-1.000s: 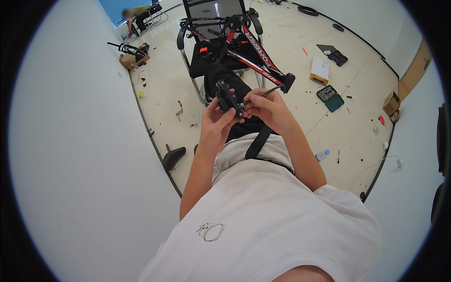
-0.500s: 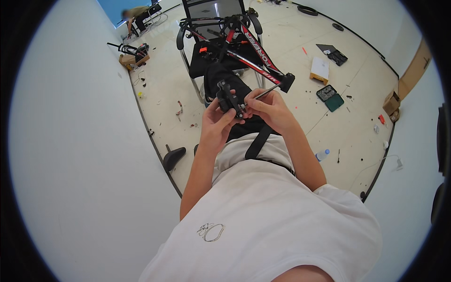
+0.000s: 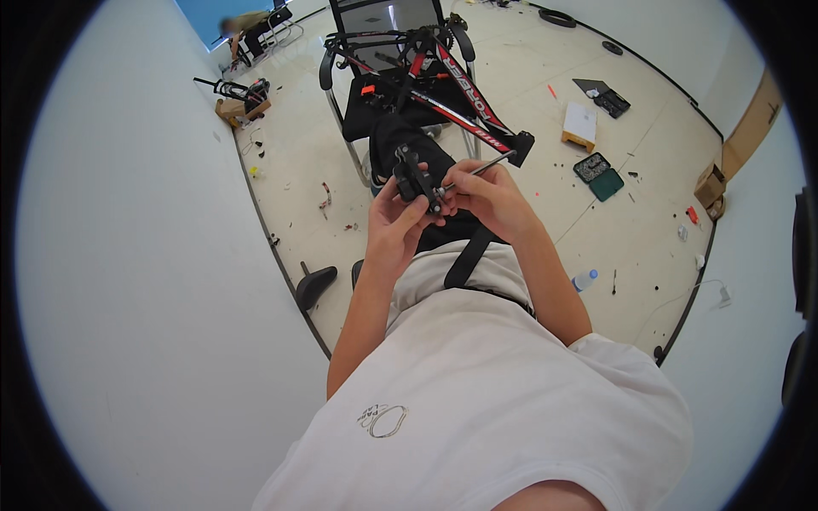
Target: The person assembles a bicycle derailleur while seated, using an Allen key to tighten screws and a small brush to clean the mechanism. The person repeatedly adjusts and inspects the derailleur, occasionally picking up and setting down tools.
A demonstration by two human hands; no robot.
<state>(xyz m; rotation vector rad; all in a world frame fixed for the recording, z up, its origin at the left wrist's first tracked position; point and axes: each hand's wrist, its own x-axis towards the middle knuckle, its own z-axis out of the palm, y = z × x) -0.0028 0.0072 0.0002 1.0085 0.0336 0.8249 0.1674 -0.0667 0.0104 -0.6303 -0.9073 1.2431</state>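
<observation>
My left hand (image 3: 397, 223) pinches a black brake caliper (image 3: 411, 177) with a small silver bolt at its near right end. In my right hand (image 3: 492, 198), thumb and fingers close on a slim metal hex key (image 3: 482, 169). The key slants from upper right down to the bolt end of the caliper; whether its tip sits in the bolt is too small to tell. Just past my hands, a red and black bicycle frame (image 3: 464, 94) lies across a black chair (image 3: 356, 115). The key's far end overlaps the frame's front tube in view.
An open green case of small parts (image 3: 603, 176), a white box (image 3: 579, 124) and a black tool case (image 3: 607, 100) lie on the right floor. A bottle (image 3: 584, 280) is near my right elbow, a bicycle saddle (image 3: 316, 287) at left. Another person (image 3: 247, 30) bends far left.
The hex key has turned slightly, its far end moving a little right, and more of its near end shows by the bolt. My right fingers have shifted slightly; the caliper stays put.
</observation>
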